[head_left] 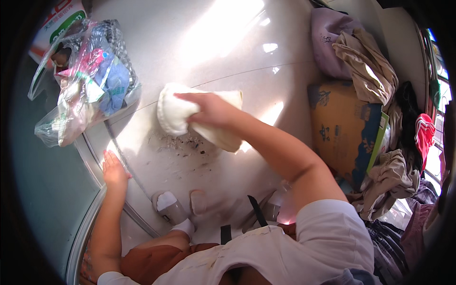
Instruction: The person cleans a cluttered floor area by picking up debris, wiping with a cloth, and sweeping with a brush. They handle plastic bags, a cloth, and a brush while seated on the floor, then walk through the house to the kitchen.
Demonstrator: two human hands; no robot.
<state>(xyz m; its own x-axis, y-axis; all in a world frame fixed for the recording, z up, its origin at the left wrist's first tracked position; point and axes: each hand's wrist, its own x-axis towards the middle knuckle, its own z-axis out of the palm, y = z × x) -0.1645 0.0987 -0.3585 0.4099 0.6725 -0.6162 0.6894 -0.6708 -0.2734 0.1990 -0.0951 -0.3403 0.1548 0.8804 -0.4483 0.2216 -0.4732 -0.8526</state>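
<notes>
My right hand [208, 108] presses down on a folded cream cloth [174, 110] that lies on the glossy tiled floor [153, 60]. Whether its fingers grip the cloth or only rest on it is hard to tell. Just below the cloth, a patch of dark and grey debris [188, 142] is scattered over the tile. My left hand [114, 167] is flat on the floor beside the metal door track, fingers apart, holding nothing.
A clear plastic bag of clothes [103, 78] stands at the upper left by a printed package [60, 25]. On the right are an orange and blue box [342, 131], a mauve bag [331, 42] and heaped clothes [395, 174]. My slippered foot [171, 206] is below the debris.
</notes>
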